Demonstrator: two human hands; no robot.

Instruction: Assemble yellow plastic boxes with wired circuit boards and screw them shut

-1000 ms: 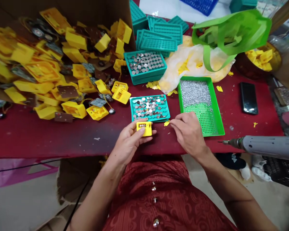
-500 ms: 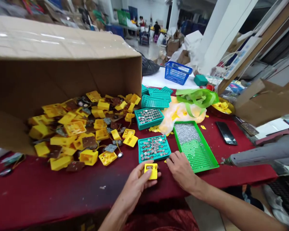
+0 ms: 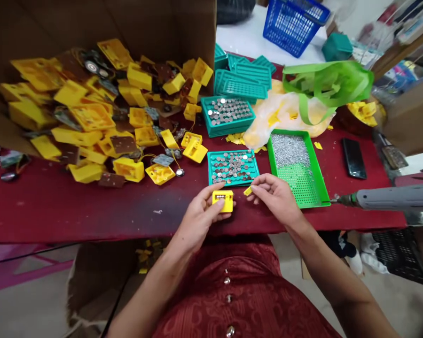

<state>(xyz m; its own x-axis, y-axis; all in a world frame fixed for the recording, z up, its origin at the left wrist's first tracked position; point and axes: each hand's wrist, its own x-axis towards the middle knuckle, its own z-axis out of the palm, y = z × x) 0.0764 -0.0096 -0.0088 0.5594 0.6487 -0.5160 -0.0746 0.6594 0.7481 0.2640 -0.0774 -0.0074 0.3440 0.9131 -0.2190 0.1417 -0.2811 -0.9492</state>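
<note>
My left hand (image 3: 199,214) grips a small yellow plastic housing (image 3: 223,201), with metal parts showing in its open slot. My right hand (image 3: 275,197) pinches a small yellow plastic scrap (image 3: 247,191) between thumb and fingertips. Just beyond my hands lies a teal tray of coin cells (image 3: 233,168). To its right stands a green tray (image 3: 298,169) holding a layer of silvery pins over its perforated floor.
A tipped cardboard box (image 3: 109,23) spills yellow housings with wires across the red table cover (image 3: 91,211). An electric screwdriver (image 3: 391,197) lies at right, near a black phone (image 3: 354,158). Stacked teal trays (image 3: 245,82) and a green bag (image 3: 327,84) stand behind.
The view has tilted down from the far room towards my hands. The yellow scrap is now at my right fingertips. My left hand still holds the housing.
</note>
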